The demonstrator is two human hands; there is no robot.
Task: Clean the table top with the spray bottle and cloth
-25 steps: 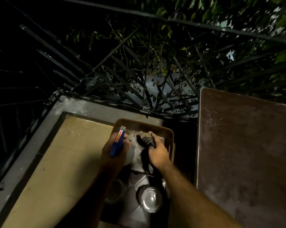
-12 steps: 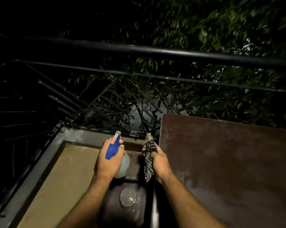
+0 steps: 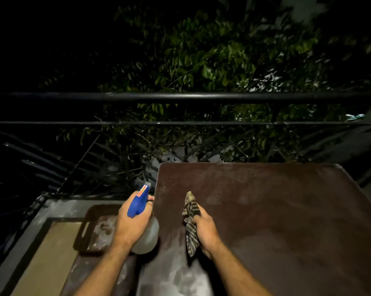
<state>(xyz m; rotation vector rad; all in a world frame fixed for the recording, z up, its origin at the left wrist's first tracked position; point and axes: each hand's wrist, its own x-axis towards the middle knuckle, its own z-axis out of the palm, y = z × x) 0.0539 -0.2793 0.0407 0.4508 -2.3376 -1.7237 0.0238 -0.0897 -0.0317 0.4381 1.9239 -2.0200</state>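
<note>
Dark balcony at night with black metal railing (image 3: pixel 180 96) and leafy tree behind, dusty dark brown worktop (image 3: pixel 276 210) at lower right, left hand (image 3: pixel 131 223) gripping translucent spray bottle with blue trigger head (image 3: pixel 140 201) at worktop's left edge, right hand (image 3: pixel 203 230) clutching striped grey cloth (image 3: pixel 190 221) above worktop, brown tray (image 3: pixel 88 231) at lower left

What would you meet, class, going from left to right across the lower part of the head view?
Brown tray → left hand holding the spray bottle → striped cloth → right hand → bare brown table top.
</note>
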